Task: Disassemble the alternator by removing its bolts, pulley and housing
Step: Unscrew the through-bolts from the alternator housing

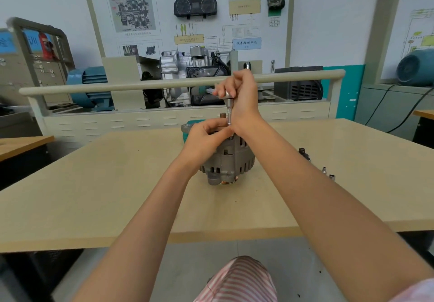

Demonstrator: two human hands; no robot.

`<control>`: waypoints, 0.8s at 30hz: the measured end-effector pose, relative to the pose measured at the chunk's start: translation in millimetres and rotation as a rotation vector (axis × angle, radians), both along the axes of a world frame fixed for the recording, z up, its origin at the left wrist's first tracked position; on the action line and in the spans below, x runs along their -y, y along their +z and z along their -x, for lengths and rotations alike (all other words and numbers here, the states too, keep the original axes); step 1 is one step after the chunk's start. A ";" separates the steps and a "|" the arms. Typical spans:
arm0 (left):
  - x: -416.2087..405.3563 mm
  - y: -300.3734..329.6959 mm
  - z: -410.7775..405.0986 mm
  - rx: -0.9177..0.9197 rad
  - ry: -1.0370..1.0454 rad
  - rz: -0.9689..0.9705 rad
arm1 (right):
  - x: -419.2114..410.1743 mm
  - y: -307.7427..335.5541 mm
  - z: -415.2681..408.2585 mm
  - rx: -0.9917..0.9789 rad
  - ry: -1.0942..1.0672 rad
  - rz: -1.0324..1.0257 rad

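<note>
Right hand (pixel 242 95) raised above alternator (pixel 226 158), fingers curled round head of ratchet (pixel 228 109) standing upright on alternator top; left hand (pixel 206 137) curled, pinching at ratchet's lower end on housing; alternator stands mid-table (pixel 117 184), one only; three small sockets (pixel 324 169) lie right of it, apart; beyond table, training board (pixel 187 19) on wall, two blue motors (pixel 94 85).

Head-worn wide view, facing forward and down, table (pixel 94 196) near
</note>
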State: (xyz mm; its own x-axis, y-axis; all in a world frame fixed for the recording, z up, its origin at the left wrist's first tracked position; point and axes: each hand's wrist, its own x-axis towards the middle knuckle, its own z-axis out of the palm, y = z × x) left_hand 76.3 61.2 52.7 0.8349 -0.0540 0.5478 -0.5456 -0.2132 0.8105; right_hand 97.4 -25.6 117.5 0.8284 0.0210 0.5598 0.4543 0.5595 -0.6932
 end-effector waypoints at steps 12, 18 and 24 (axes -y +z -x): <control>-1.6 -0.1 2.1 -0.019 0.053 -0.006 | -16.7 -19.6 11.8 0.282 -0.601 0.280; -2.6 1.3 2.8 -0.034 0.086 -0.032 | -19.9 -29.3 15.1 0.459 -1.122 0.547; -4.5 3.6 2.0 -0.058 0.088 -0.074 | -22.9 -21.9 21.3 0.361 -0.905 0.442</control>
